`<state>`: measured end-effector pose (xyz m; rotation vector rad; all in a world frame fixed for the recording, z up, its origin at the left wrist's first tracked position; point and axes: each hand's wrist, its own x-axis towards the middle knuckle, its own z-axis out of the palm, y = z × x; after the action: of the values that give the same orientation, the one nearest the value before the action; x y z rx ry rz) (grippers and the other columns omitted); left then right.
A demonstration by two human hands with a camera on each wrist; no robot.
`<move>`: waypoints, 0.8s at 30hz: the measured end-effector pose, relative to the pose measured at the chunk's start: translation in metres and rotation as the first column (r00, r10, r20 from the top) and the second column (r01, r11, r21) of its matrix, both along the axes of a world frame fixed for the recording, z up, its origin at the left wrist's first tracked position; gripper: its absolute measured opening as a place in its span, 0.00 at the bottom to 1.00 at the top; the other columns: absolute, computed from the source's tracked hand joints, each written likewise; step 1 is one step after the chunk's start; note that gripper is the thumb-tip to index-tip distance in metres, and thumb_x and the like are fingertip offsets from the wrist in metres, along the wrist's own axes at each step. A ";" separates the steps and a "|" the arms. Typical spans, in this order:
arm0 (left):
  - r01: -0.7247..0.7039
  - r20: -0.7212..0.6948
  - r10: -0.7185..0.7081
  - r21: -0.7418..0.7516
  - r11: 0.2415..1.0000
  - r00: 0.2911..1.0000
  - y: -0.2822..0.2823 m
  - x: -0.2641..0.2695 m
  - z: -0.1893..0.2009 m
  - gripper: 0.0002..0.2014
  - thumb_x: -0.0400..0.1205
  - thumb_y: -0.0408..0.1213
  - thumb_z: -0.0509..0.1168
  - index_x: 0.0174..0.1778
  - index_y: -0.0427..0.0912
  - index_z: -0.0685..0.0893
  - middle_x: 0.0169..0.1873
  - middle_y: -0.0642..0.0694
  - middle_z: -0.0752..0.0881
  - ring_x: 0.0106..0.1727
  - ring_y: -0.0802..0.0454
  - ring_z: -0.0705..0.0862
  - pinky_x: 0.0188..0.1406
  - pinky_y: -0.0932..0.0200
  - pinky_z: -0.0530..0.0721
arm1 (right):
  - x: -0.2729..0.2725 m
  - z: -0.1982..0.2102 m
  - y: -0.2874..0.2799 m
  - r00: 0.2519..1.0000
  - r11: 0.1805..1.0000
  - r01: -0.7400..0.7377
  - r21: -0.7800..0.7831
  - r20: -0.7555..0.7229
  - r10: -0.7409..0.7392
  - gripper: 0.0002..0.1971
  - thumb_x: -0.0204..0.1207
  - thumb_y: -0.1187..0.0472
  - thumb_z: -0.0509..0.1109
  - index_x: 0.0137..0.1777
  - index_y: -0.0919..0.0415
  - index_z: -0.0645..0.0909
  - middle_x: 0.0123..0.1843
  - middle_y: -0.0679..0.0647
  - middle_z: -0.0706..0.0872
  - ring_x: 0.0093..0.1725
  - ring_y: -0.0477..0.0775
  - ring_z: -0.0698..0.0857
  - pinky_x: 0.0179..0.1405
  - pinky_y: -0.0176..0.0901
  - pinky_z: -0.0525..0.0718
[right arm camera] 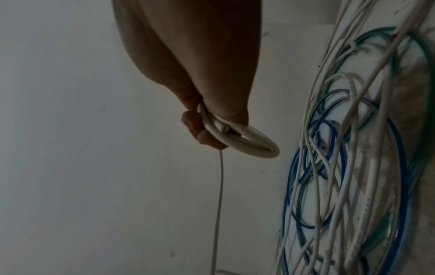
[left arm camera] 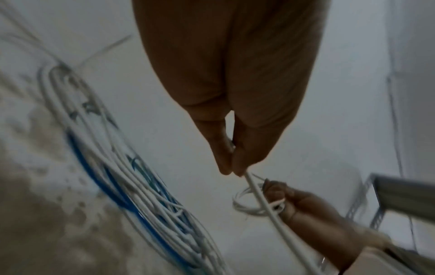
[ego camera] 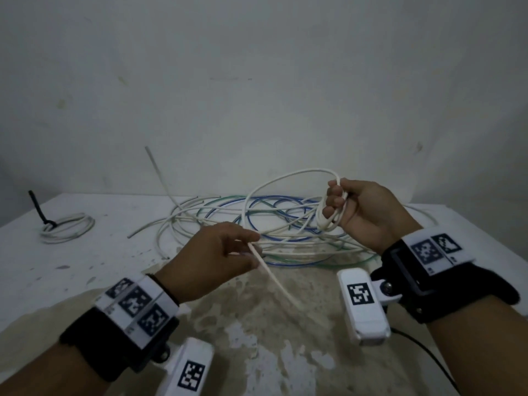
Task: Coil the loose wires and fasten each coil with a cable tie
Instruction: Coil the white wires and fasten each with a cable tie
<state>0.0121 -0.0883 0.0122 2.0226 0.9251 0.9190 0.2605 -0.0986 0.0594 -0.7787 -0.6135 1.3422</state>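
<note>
A tangle of loose white, blue and green wires (ego camera: 257,224) lies on the white table (ego camera: 114,267). My right hand (ego camera: 357,212) is raised above the tangle and grips a small coil of white wire (ego camera: 328,218), also seen as the coil (right arm camera: 242,141) in the right wrist view. A big loop of the same wire (ego camera: 285,178) arcs up from that hand. My left hand (ego camera: 225,252) pinches the white wire (ego camera: 265,267) between thumb and fingertips (left arm camera: 237,163), and the wire trails down toward me.
A finished white coil (ego camera: 67,230) bound with a black cable tie (ego camera: 40,210) lies at the far left of the table. A white wire end (ego camera: 155,170) sticks up against the wall. A metal frame (left arm camera: 400,195) stands to the right. The near table surface is stained brown.
</note>
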 end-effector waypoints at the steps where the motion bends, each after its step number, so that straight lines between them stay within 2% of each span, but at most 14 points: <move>1: -0.037 -0.079 0.047 0.124 0.992 0.996 0.001 -0.001 -0.001 0.11 0.69 0.32 0.79 0.44 0.48 0.88 0.40 0.55 0.88 0.43 0.64 0.88 0.42 0.71 0.83 | 0.001 0.001 -0.001 1.000 1.000 -0.015 -0.002 -0.024 0.015 0.14 0.85 0.63 0.47 0.41 0.62 0.71 0.24 0.48 0.73 0.19 0.45 0.70 0.23 0.32 0.74; 3: -0.046 -0.150 0.084 0.243 0.969 0.985 0.001 -0.002 -0.003 0.05 0.71 0.48 0.77 0.36 0.56 0.87 0.34 0.54 0.87 0.40 0.62 0.87 0.41 0.66 0.83 | 0.002 0.004 -0.002 0.996 1.000 -0.027 0.005 -0.080 0.028 0.14 0.85 0.64 0.48 0.41 0.63 0.72 0.23 0.48 0.73 0.19 0.44 0.70 0.22 0.32 0.74; 5: -0.041 -0.189 0.090 0.252 0.967 0.978 0.002 -0.005 -0.008 0.13 0.77 0.58 0.66 0.33 0.55 0.84 0.32 0.53 0.87 0.36 0.60 0.86 0.42 0.58 0.84 | 0.003 0.006 -0.003 0.993 1.000 -0.025 0.017 -0.111 0.027 0.14 0.84 0.65 0.48 0.40 0.64 0.72 0.22 0.49 0.72 0.19 0.44 0.69 0.20 0.32 0.74; 7: -0.090 -0.173 0.118 0.160 0.983 0.978 0.003 -0.005 -0.010 0.19 0.82 0.59 0.56 0.37 0.50 0.81 0.32 0.50 0.88 0.34 0.60 0.87 0.45 0.52 0.85 | 0.003 0.007 -0.005 0.993 0.999 -0.036 0.016 -0.108 0.038 0.13 0.83 0.66 0.48 0.40 0.65 0.72 0.21 0.49 0.71 0.19 0.43 0.68 0.20 0.32 0.73; 9: -0.122 -0.134 0.135 0.097 0.988 0.982 0.002 -0.004 -0.009 0.22 0.80 0.60 0.49 0.37 0.47 0.79 0.30 0.51 0.87 0.31 0.59 0.85 0.42 0.56 0.84 | 0.003 0.007 -0.005 0.994 0.999 -0.052 0.011 -0.099 0.053 0.13 0.83 0.67 0.48 0.41 0.65 0.72 0.20 0.49 0.71 0.18 0.43 0.68 0.20 0.31 0.73; 11: -0.106 -0.147 0.138 0.208 0.972 0.980 0.001 -0.003 -0.005 0.25 0.83 0.63 0.48 0.34 0.50 0.79 0.28 0.52 0.84 0.33 0.59 0.82 0.38 0.64 0.77 | 0.002 0.005 -0.004 0.994 0.999 -0.047 0.009 -0.093 0.048 0.13 0.83 0.67 0.48 0.42 0.66 0.72 0.21 0.49 0.72 0.18 0.43 0.68 0.19 0.31 0.72; 13: -0.064 -0.140 0.106 0.279 0.958 0.984 -0.002 -0.001 -0.002 0.22 0.82 0.62 0.47 0.32 0.56 0.79 0.31 0.50 0.81 0.39 0.58 0.79 0.41 0.65 0.74 | 0.001 0.003 -0.003 0.996 0.999 -0.035 0.007 -0.085 0.036 0.14 0.85 0.66 0.48 0.43 0.66 0.72 0.21 0.49 0.74 0.18 0.42 0.69 0.19 0.30 0.71; 14: -0.046 -0.116 0.077 0.246 0.968 0.990 -0.005 0.001 0.002 0.21 0.81 0.61 0.48 0.32 0.56 0.80 0.32 0.50 0.81 0.40 0.58 0.80 0.43 0.65 0.74 | 0.000 0.002 -0.002 0.996 0.999 -0.035 0.004 -0.081 0.035 0.14 0.85 0.65 0.47 0.42 0.66 0.72 0.21 0.49 0.74 0.18 0.42 0.69 0.18 0.30 0.72; 16: 0.016 0.012 -0.016 0.020 1.000 1.000 -0.012 0.006 0.008 0.18 0.85 0.52 0.55 0.37 0.47 0.84 0.33 0.48 0.85 0.39 0.57 0.84 0.45 0.64 0.80 | -0.004 0.000 0.000 0.997 0.999 -0.036 -0.004 -0.074 0.035 0.15 0.86 0.64 0.47 0.42 0.65 0.72 0.22 0.49 0.74 0.18 0.43 0.70 0.18 0.31 0.73; 18: 0.167 0.180 -0.121 -0.266 0.949 0.976 -0.022 0.011 0.018 0.11 0.86 0.40 0.58 0.49 0.37 0.81 0.33 0.43 0.86 0.39 0.48 0.87 0.39 0.58 0.86 | -0.008 -0.002 0.002 0.997 0.999 -0.043 -0.010 -0.063 0.043 0.16 0.87 0.62 0.47 0.41 0.64 0.71 0.23 0.49 0.75 0.18 0.43 0.70 0.19 0.30 0.73; 19: 0.225 0.229 -0.152 -0.339 0.914 0.962 -0.026 0.013 0.021 0.09 0.86 0.37 0.58 0.52 0.36 0.78 0.33 0.41 0.86 0.39 0.45 0.88 0.37 0.56 0.87 | -0.010 -0.003 0.002 0.997 0.999 -0.047 -0.009 -0.055 0.047 0.16 0.87 0.62 0.47 0.40 0.63 0.70 0.24 0.49 0.74 0.18 0.43 0.70 0.19 0.30 0.73; 21: 0.296 0.285 -0.191 -0.391 0.872 0.939 -0.033 0.017 0.027 0.05 0.85 0.35 0.58 0.52 0.37 0.75 0.34 0.38 0.86 0.39 0.41 0.88 0.38 0.53 0.88 | -0.016 -0.005 0.002 0.999 0.999 -0.050 -0.008 -0.022 0.049 0.16 0.87 0.61 0.47 0.39 0.62 0.70 0.25 0.49 0.74 0.18 0.43 0.70 0.19 0.31 0.73; 24: 0.346 0.334 -0.206 -0.441 0.828 0.920 -0.036 0.023 0.033 0.04 0.84 0.37 0.59 0.48 0.40 0.75 0.32 0.40 0.87 0.37 0.41 0.89 0.36 0.55 0.88 | -0.028 -0.011 0.000 0.996 0.997 -0.065 -0.038 0.065 0.068 0.16 0.87 0.60 0.48 0.39 0.61 0.71 0.25 0.48 0.73 0.18 0.43 0.68 0.19 0.33 0.71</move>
<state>0.0348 -0.1245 0.0454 1.4912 0.6071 0.6867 0.2325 -0.0990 0.0485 -0.8408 -0.6745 1.3956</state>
